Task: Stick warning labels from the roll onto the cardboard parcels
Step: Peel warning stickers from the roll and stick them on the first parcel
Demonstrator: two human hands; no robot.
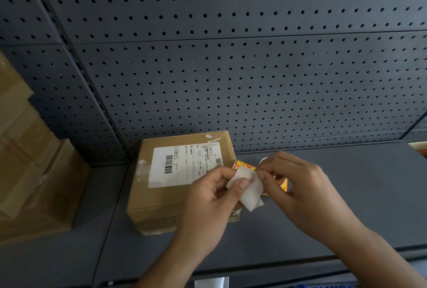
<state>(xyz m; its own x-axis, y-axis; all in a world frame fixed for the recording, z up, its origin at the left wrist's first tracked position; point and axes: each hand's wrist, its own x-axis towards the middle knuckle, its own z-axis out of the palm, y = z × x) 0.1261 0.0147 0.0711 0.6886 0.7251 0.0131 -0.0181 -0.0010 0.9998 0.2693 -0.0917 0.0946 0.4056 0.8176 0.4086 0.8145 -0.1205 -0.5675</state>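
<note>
Cardboard parcel [161, 204] lies flat on a dark grey metal shelf [346, 195], its white shipping label [182, 165] facing up. A perforated grey panel [231, 68] stands behind. More brown boxes [30, 172] are stacked at the left, cut off by the frame edge. Over the parcel's right end, the left hand [208, 202] has its grip pinched on a white backing strip [250, 192]. The right hand [307, 193] pinches an orange-yellow warning label [243, 165] at the strip's top. The roll [283, 183] is mostly hidden under the right fingers, its print unreadable.
</note>
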